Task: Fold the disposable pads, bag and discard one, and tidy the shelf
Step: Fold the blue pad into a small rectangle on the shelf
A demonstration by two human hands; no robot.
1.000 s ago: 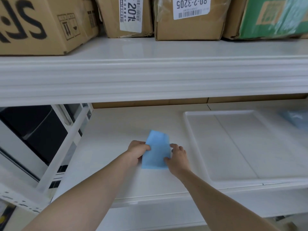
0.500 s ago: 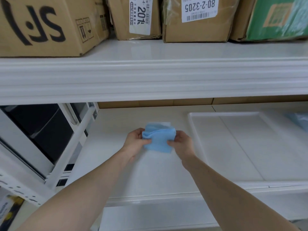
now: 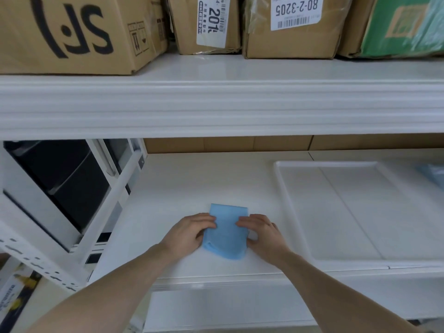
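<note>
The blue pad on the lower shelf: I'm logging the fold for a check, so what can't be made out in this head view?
- Blue pad: its side edges are covered by the left hand and right hand; the number of layers is unreadable.
- Pale blue item: cut off by the right frame edge, blurred.
- Box label: small print too fine; top cropped.
</note>
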